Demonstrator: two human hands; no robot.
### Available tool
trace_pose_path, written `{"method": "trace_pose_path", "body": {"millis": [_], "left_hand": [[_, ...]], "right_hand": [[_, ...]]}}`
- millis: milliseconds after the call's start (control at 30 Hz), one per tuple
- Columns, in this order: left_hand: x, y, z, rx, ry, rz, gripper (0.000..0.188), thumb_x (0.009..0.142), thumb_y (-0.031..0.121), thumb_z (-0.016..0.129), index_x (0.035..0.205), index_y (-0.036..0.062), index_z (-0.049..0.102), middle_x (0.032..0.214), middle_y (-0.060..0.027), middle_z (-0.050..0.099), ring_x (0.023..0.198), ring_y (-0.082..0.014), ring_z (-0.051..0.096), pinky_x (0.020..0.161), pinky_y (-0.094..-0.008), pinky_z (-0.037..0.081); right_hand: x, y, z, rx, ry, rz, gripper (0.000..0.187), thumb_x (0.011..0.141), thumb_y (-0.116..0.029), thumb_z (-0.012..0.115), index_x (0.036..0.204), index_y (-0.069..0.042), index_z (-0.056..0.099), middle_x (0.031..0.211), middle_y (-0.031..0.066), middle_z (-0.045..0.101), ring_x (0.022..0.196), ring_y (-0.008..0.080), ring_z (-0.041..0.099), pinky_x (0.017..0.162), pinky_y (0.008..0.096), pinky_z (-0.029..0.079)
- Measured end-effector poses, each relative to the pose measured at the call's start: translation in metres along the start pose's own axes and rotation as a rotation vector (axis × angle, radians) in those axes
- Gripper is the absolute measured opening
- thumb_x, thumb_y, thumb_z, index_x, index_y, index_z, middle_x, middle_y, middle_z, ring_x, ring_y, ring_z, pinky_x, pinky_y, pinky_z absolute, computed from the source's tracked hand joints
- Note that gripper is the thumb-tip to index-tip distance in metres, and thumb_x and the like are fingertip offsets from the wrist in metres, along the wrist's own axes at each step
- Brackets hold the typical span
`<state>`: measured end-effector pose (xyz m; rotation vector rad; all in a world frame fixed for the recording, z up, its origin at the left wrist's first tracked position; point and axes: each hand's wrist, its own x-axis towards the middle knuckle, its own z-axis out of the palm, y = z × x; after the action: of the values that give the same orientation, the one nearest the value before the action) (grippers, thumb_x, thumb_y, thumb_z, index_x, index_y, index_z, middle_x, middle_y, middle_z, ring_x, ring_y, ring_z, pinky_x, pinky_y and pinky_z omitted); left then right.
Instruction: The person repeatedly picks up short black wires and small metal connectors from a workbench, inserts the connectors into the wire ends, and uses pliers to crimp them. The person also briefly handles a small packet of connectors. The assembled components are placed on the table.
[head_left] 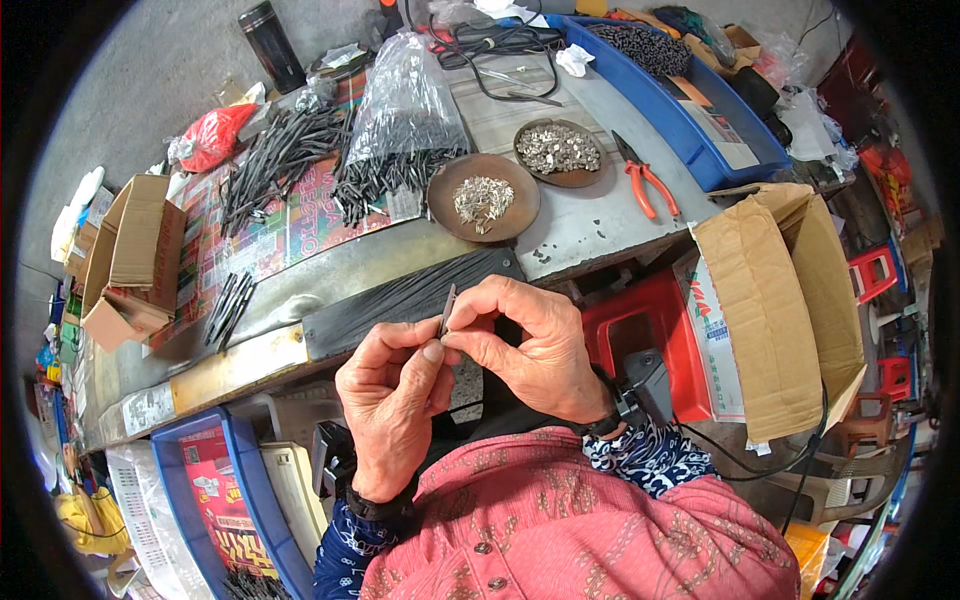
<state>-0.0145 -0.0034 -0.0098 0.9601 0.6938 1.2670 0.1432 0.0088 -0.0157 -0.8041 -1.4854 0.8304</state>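
My left hand (395,395) and my right hand (535,345) meet at the table's front edge, both with fingers pinched. Between their fingertips stands a slim dark strip (448,308), its upper end showing; the fingers cover the lower part, and its exact kind cannot be made out. Just beyond the hands lies a black ribbed pad (400,300). A brown round dish (443,208) holding small silvery metal pieces (485,203) is nearest to my right hand on the tabletop. Behind it, a second dish (588,179) bears a heap of small grey metal pieces (557,148).
Red-handled pliers (645,180) lie right of the dishes. Dark strips (275,155) pile up at the left, beside a clear plastic bag (405,95); a smaller bundle (231,310) lies nearer. Open cardboard boxes (745,310) and blue trays (690,130) flank the work area.
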Motion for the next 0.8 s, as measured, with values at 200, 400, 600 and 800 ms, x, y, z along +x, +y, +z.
{"method": "trace_pose_path", "body": {"millis": [200, 400, 600, 800], "left_hand": [[0.000, 0.002, -0.002, 0.067, -0.005, 0.020, 0.013, 0.093, -0.002, 0.058, 0.105, -0.0028, 0.062, 0.082, -0.0074, 0.065, 0.056, -0.0060, 0.049, 0.047, -0.0192, 0.036], [0.004, 0.014, -0.011, 0.693, -0.102, 0.276, 0.010, 0.089, -0.011, 0.059, 0.096, -0.0052, 0.062, 0.081, -0.0015, 0.061, 0.066, -0.0048, 0.054, 0.055, -0.0182, 0.042], [0.002, 0.008, -0.008, 0.528, 0.008, 0.199, 0.010, 0.090, -0.008, 0.058, 0.099, -0.0040, 0.063, 0.081, -0.0024, 0.062, 0.063, -0.0040, 0.052, 0.054, -0.0175, 0.040], [0.002, 0.000, -0.005, 0.205, 0.053, 0.143, 0.012, 0.094, -0.002, 0.057, 0.104, -0.0017, 0.061, 0.078, -0.0030, 0.063, 0.057, -0.0035, 0.047, 0.049, -0.0179, 0.037]], "right_hand": [[0.000, 0.001, 0.001, 0.086, 0.039, 0.114, 0.020, 0.081, -0.004, 0.076, 0.091, -0.002, 0.058, 0.084, 0.0017, 0.061, 0.076, 0.0070, 0.059, 0.067, 0.0235, 0.051], [0.018, -0.007, -0.020, -0.422, -0.076, -0.182, 0.033, 0.069, -0.013, 0.085, 0.086, -0.004, 0.058, 0.076, 0.0022, 0.060, 0.067, 0.0113, 0.058, 0.062, 0.0256, 0.049], [0.022, -0.001, -0.016, -0.344, -0.090, -0.153, 0.028, 0.072, -0.010, 0.083, 0.083, -0.003, 0.058, 0.072, 0.0021, 0.058, 0.062, 0.0099, 0.055, 0.057, 0.0249, 0.046], [0.009, 0.003, 0.006, -0.157, -0.005, -0.116, 0.017, 0.079, 0.001, 0.074, 0.089, -0.001, 0.061, 0.081, 0.0044, 0.062, 0.068, 0.0099, 0.059, 0.059, 0.0236, 0.048]]}}
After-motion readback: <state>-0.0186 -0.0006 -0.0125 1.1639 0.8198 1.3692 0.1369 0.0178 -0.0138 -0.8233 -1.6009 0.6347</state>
